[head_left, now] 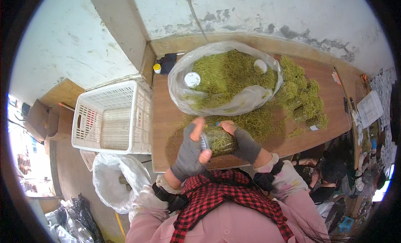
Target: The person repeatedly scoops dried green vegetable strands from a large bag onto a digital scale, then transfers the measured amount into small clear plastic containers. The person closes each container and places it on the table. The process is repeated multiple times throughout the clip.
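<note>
A clear jar (220, 141) packed with green, thread-like plant strands lies sideways between my hands above the front of the table. My left hand (189, 150), in a grey fingerless glove, grips its silvery-rimmed end, the fingertips slightly blurred. Around the other end wraps my right hand (245, 143), gloved the same way. Just beyond them, loose green strands (255, 121) spread over the brown table (163, 134). A large clear plastic bag (177, 97) full of the same strands stands open behind, with a white round lid (192, 79) and a pale round-ended container (260, 66) in it.
Several strand-filled jars (300, 113) stand at the table's right among more strands. A white plastic crate (133, 117) sits left of the table, above a white-lined bin (104, 172). At the back left corner are a yellow-capped bottle (157, 68) and dark cloth (168, 63).
</note>
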{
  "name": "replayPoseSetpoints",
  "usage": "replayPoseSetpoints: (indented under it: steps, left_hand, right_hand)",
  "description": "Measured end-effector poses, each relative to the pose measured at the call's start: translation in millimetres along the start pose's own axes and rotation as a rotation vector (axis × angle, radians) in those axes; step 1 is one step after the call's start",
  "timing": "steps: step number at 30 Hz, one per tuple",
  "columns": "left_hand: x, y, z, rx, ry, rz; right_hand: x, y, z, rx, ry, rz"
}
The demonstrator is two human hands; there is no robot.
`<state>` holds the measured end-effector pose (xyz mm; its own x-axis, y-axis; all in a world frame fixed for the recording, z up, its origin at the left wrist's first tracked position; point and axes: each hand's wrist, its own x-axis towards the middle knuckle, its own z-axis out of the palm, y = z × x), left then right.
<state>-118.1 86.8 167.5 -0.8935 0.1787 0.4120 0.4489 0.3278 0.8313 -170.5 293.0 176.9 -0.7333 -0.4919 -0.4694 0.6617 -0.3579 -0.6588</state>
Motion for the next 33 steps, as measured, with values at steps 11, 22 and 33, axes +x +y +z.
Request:
replayPoseSetpoints:
  steps: [11,22,33]
  left_hand:
    - [-32,-4,17,0.031,-0.245,-0.319]
    - [-200,-95,-45,-0.463,0.618,-0.873]
    - [-449,-143,-261,-0.181,1.275,-1.124]
  right_hand:
    - [14,25,-48,0.072,0.003,0.381]
    - [-13,10,-336,-0.588,1.182,-0.341]
    - [-29,-114,-407,-1.094,1.61,-0.445]
